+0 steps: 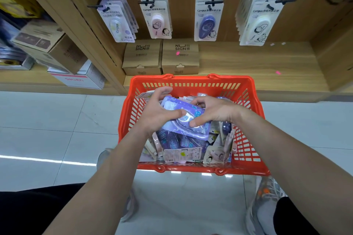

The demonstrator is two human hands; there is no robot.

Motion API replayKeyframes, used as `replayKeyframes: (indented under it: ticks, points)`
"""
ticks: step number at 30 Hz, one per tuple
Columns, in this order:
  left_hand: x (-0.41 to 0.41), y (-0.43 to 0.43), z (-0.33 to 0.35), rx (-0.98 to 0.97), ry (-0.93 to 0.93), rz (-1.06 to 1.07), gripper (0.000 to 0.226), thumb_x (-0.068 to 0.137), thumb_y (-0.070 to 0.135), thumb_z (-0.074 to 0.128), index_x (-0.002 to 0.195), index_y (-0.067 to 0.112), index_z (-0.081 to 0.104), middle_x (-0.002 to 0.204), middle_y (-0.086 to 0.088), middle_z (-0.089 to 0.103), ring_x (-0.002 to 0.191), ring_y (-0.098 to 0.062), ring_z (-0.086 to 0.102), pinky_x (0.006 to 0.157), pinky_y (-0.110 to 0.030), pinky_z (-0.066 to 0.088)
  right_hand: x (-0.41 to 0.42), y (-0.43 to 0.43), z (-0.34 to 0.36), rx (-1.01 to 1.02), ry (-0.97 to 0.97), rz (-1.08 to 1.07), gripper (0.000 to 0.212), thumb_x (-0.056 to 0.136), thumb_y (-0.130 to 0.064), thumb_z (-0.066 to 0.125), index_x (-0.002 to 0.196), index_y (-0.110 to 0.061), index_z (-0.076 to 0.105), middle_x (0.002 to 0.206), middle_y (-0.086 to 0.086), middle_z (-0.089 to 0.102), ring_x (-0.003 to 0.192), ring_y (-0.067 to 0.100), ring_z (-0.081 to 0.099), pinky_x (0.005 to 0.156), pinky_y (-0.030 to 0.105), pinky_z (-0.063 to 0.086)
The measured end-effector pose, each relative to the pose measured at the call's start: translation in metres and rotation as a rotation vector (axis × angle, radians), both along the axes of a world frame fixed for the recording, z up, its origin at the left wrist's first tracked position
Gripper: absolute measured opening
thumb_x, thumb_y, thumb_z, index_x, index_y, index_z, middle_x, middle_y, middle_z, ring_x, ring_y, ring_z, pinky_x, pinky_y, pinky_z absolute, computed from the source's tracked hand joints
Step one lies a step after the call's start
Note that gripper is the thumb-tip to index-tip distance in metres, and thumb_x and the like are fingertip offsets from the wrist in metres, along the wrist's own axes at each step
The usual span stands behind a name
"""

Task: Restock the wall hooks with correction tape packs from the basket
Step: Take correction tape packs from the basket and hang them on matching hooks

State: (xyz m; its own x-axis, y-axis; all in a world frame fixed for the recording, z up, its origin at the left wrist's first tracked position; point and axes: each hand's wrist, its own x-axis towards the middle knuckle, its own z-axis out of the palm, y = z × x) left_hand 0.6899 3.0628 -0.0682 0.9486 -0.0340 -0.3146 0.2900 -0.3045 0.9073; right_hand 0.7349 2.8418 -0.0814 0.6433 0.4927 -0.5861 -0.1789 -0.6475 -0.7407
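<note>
- While the basket stood on the floor against the shelf, both hands were over it, close together.
- Left hand: fingers curled over the far edge of the purple pack, thumb pressed on its face.
- Right hand: clamped on the opposite side of the same pack, thumb on the clear blister.
- Purple pack: held just above the heap of loose packs in the basket. Whether it was one pack or a small stack could not be told.
- Two-handed grip: judged to serve for squaring the pack and turning its hang hole upward before lifting.
- Hooks: four carried packs face out, as a lilac row, pink row, blue row and white row. The white row was the fullest; the pink and blue rows were short.
- Destination: probably the lilac row, the nearest colour match. The print was too blurred to confirm.
- Basket position: directly below the hooks, judged to keep each reach short.
- Two boxes sat on the shelf beneath the middle hooks.
</note>
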Motion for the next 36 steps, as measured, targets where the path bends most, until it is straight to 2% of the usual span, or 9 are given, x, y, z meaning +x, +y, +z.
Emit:
replayKeyframes:
  ticks: [3,9,12,15,20,23,29,32,36]
  points:
    - [0.002,-0.002,-0.002,0.046,-0.047,-0.052,0.073,0.069,0.022,0.094,0.130,0.035,0.056,0.134,0.014,0.054,0.129,-0.003,0.045,0.104,-0.029,0.039,0.001,0.000,0.004,-0.006,0.022,0.065,0.134,0.033,-0.079,0.089,0.149,-0.030,0.043,0.159,-0.007,0.039,0.143,0.014,0.040,0.121,0.041,0.034]
    - [0.010,0.001,0.006,0.031,-0.016,-0.058,0.070,0.059,0.036,0.097,0.121,0.041,0.064,0.128,0.015,0.060,0.125,-0.006,0.056,0.107,-0.038,0.050,-0.008,0.010,0.006,0.035,0.019,0.018,0.126,0.047,-0.066,0.091,0.154,-0.030,0.035,0.156,-0.011,0.042,0.143,0.011,0.040,0.121,0.039,0.033]
    - [0.012,-0.005,0.015,-0.018,-0.057,0.055,0.068,0.067,0.023,0.096,0.125,0.030,0.062,0.124,0.011,0.062,0.111,0.004,0.061,0.087,-0.019,0.055,-0.015,0.014,0.010,0.129,0.020,-0.150,0.091,0.066,-0.046,0.094,0.142,-0.029,0.047,0.132,-0.011,0.062,0.122,0.012,0.061,0.110,0.038,0.047]
    - [0.013,-0.017,0.027,-0.076,-0.114,0.232,0.073,0.072,0.026,0.093,0.132,0.029,0.051,0.123,0.008,0.059,0.105,-0.004,0.066,0.086,-0.024,0.057,-0.023,0.023,0.016,0.305,0.008,-0.378,0.073,0.073,-0.023,0.093,0.135,-0.020,0.053,0.113,-0.003,0.073,0.101,0.017,0.073,0.096,0.041,0.058]
    - [0.011,-0.030,0.060,-0.302,-0.060,0.313,0.081,0.070,0.055,0.084,0.132,0.013,0.053,0.117,-0.008,0.074,0.099,-0.025,0.076,0.088,-0.054,0.061,-0.028,0.043,0.042,0.553,-0.027,-0.624,0.089,0.049,-0.042,0.095,0.128,-0.023,0.059,0.111,0.003,0.077,0.099,0.024,0.076,0.094,0.047,0.059]
    - [0.008,-0.034,0.082,-0.398,-0.056,0.333,0.064,0.081,0.049,0.077,0.130,0.016,0.050,0.118,-0.008,0.072,0.100,-0.025,0.075,0.088,-0.049,0.061,-0.033,0.053,0.071,0.607,-0.083,-0.609,0.084,0.056,-0.046,0.091,0.131,-0.025,0.059,0.116,0.002,0.076,0.105,0.023,0.075,0.099,0.051,0.056]
    - [0.004,-0.031,0.138,-0.527,-0.016,0.325,0.042,0.099,0.036,0.063,0.134,0.019,0.047,0.117,-0.010,0.070,0.083,-0.015,0.075,0.063,-0.030,0.061,-0.045,0.066,0.135,0.499,-0.393,-0.552,0.034,0.085,-0.042,0.077,0.116,-0.033,0.066,0.108,-0.007,0.075,0.113,0.015,0.067,0.100,0.039,0.054]
    - [-0.002,-0.030,0.160,-0.526,-0.006,0.232,0.047,0.099,0.038,0.063,0.139,0.020,0.045,0.112,-0.007,0.073,0.083,-0.014,0.077,0.064,-0.031,0.061,-0.054,0.059,0.158,0.398,-0.511,-0.537,0.030,0.088,-0.047,0.074,0.115,-0.036,0.065,0.105,-0.013,0.064,0.124,0.011,0.046,0.095,0.018,0.043]
    - [-0.005,-0.027,0.174,-0.478,-0.025,0.183,0.047,0.099,0.039,0.063,0.139,0.023,0.045,0.118,-0.004,0.074,0.097,-0.020,0.076,0.082,-0.043,0.062,-0.058,0.041,0.172,0.495,-0.481,-0.588,0.034,0.088,-0.040,0.078,0.116,-0.041,0.060,0.108,-0.017,0.070,0.096,-0.003,0.070,0.085,0.024,0.059]
